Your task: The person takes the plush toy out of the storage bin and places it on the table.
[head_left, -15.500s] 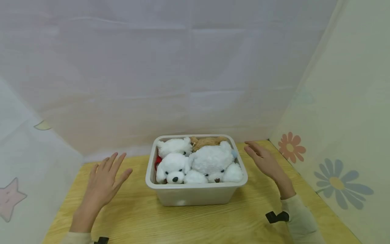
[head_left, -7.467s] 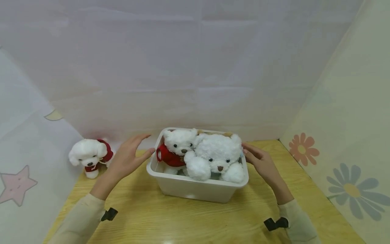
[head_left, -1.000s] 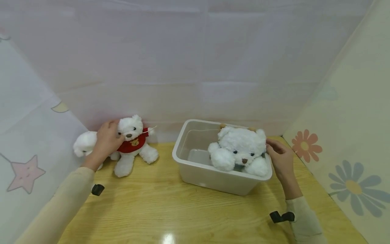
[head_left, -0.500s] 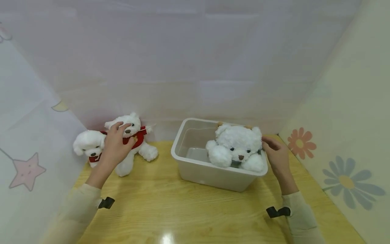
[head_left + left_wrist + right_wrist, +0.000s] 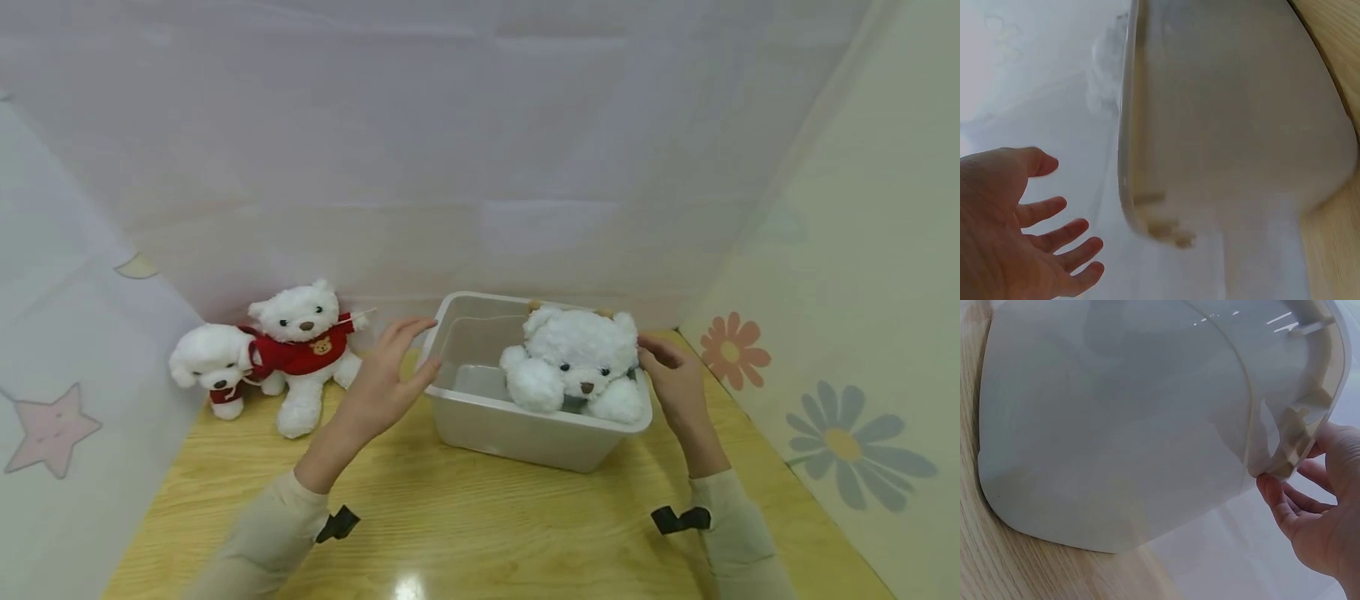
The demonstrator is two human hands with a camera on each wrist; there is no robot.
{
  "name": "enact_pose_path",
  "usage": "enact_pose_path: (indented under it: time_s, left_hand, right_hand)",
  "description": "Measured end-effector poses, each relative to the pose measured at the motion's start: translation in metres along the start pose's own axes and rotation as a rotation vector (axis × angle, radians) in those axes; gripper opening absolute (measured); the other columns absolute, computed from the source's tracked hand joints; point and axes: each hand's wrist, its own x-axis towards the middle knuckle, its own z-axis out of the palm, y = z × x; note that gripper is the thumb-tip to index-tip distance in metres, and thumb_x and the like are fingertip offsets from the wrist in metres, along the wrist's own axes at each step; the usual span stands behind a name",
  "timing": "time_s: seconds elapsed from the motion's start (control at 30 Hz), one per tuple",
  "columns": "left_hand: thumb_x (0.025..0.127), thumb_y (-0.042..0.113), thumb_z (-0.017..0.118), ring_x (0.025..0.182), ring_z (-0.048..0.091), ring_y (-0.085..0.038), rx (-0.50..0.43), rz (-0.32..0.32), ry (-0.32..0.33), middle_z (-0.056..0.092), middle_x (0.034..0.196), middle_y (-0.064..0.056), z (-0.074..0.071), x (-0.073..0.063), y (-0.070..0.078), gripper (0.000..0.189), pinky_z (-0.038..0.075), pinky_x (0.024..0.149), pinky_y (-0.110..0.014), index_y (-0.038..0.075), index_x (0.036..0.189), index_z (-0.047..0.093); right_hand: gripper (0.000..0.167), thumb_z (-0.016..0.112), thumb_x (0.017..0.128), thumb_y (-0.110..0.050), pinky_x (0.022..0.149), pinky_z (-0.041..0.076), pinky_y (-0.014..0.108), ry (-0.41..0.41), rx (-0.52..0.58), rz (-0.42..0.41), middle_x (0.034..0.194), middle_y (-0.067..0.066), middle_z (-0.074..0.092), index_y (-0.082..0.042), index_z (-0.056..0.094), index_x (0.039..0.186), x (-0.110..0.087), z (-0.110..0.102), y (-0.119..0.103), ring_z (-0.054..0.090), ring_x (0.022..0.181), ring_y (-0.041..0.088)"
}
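Note:
My left hand (image 5: 386, 379), fingers spread, hovers by the left rim of the white plastic bin (image 5: 517, 432). It holds nothing, and a gap to the bin shows beside the left hand (image 5: 1035, 225) in the left wrist view. At the bin's right end, my right hand (image 5: 678, 387) grips the rim; the fingers of the right hand (image 5: 1319, 506) pinch its edge in the right wrist view. A large white teddy bear (image 5: 581, 350) leans in the right half of the bin. Behind it, only the tan ears (image 5: 536, 306) of another plush toy show.
On the table's left, a white teddy bear in a red sweater (image 5: 303, 354) sits beside a white plush dog (image 5: 213, 358). Wood tabletop (image 5: 450, 533) lies in front of the bin. A cloth backdrop (image 5: 360, 167) stands close behind.
Since the first frame, the dog and the red-sweater bear have moved from bin to table. My left hand has just let go of that bear and moved right. My right hand stays at the rim.

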Motion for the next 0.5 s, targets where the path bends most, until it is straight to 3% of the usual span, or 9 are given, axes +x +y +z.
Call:
enact_pose_path:
  time_s: [0.2,0.5]
  left_hand:
    - [0.100,0.049,0.063,0.137,0.043,-0.021,-0.007,0.059,-0.161,0.040,0.152,-0.002,0.036,0.020,0.018,0.068,0.040,0.107,-0.048,0.019,0.157,0.039]
    - [0.088,0.061,0.072,0.134,0.044,-0.026,0.040,0.083,-0.222,0.031,0.159,-0.004,0.088,0.039,0.030,0.096,0.043,0.101,-0.054,0.027,0.163,0.023]
  right_hand:
    - [0.029,0.065,0.101,-0.014,0.084,0.049,0.018,-0.022,-0.009,-0.001,0.112,-0.006,0.068,0.001,0.070,0.126,0.000,-0.001,-0.003,0.060,0.104,0.013]
    - [0.036,0.065,0.102,-0.020,0.085,0.050,0.020,-0.049,-0.021,-0.007,0.117,-0.004,0.067,0.001,0.067,0.131,-0.002,-0.002,-0.004,0.061,0.106,0.014]
